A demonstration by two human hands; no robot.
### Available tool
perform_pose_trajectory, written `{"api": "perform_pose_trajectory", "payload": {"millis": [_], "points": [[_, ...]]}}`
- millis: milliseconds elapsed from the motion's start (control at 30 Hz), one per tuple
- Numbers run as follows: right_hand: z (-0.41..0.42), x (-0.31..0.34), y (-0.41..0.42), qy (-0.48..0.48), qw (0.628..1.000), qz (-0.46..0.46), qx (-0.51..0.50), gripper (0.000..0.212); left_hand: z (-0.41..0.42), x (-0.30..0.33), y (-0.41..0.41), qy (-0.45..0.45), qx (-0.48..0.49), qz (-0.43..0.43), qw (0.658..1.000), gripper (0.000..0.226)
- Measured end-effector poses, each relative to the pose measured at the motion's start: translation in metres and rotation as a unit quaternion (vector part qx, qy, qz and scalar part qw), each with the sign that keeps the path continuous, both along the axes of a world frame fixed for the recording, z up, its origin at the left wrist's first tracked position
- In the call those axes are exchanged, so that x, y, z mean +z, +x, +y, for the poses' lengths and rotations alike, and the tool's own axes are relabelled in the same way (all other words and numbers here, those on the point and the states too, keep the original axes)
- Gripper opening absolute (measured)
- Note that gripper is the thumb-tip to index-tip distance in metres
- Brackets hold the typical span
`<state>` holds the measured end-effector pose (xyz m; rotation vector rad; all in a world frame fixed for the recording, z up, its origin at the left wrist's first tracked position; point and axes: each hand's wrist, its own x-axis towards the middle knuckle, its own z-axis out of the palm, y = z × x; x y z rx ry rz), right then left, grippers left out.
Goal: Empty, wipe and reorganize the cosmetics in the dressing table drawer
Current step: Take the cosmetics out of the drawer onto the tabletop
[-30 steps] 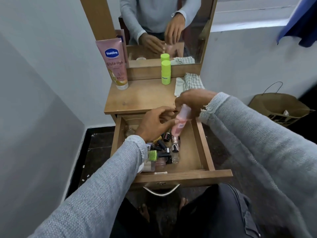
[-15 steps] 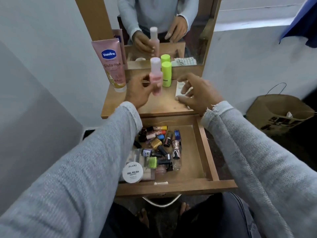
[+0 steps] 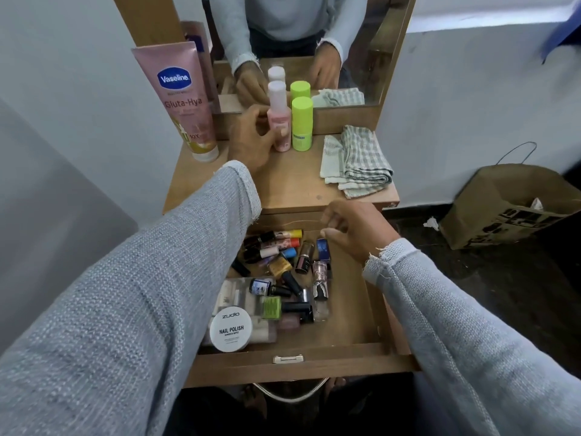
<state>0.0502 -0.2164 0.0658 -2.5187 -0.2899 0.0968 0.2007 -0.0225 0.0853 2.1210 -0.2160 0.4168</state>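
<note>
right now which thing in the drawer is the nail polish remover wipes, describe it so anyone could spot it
Look into the open drawer under the dressing table top, at its front left corner, nearest the person. There lies a round white tub, lid up, printed "zudio NAIL POLISH". It is the only wide flat disc among small slim bottles and tubes.

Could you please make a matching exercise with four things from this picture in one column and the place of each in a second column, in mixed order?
Things:
1. pink bottle
2. checked cloth
3. nail polish wipes tub
4. Vaseline tube

Places:
A. in the open drawer, front left corner
B. on the table top, right side
C. upright on the table top, held by the left hand
D. leaning at the mirror frame, far left of the table top

Pairs: 1-C, 2-B, 3-A, 4-D
</note>
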Motion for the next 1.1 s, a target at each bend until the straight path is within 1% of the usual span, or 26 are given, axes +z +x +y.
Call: {"api": "perform_pose_trajectory", "payload": {"millis": [133,200,333,400,467,567,667,833,967,1033,1100], "points": [[-0.003,-0.009,0.0,-0.041,0.998,0.049,0.022,0.017,-0.001,-0.001,0.0,0.005,-0.008,0.007,1.0,0.039],[-0.003,-0.012,-0.001,-0.079,0.993,0.071,0.053,0.027,-0.001,-0.004,-0.001,0.007,-0.013,0.022,1.0,0.038],[-0.003,-0.015,-0.011,-0.139,0.979,0.104,0.11,0.057,0.001,-0.009,-0.003,0.006,-0.019,0.055,0.998,0.042],[-0.003,-0.018,-0.016,-0.167,0.969,0.113,0.145,0.065,0.0,-0.008,-0.004,-0.003,-0.021,0.068,0.997,0.043],[-0.004,-0.021,-0.021,-0.184,0.961,0.114,0.174,0.069,0.001,-0.009,-0.005,-0.018,-0.025,0.08,0.996,0.045],[-0.002,-0.025,-0.028,-0.211,0.949,0.117,0.204,0.069,0.007,-0.012,-0.012,-0.051,-0.014,0.104,0.993,0.052],[0.005,-0.03,-0.036,-0.228,0.944,0.098,0.218,0.067,0.014,-0.014,-0.024,-0.056,0.008,0.121,0.991,0.055],[0.008,-0.028,-0.044,-0.254,0.943,0.063,0.207,0.048,0.022,-0.015,-0.059,-0.072,0.046,0.127,0.988,0.054],[0.0,-0.016,-0.047,-0.297,0.932,0.063,0.197,0.035,0.023,-0.018,-0.098,-0.078,0.066,0.1,0.99,0.048],[-0.003,-0.012,-0.049,-0.324,0.923,0.066,0.196,0.033,0.02,-0.019,-0.123,-0.083,0.064,0.08,0.991,0.046],[-0.004,-0.012,-0.052,-0.348,0.915,0.056,0.198,0.032,0.016,-0.02,-0.147,-0.069,0.056,0.059,0.994,0.042]]}}
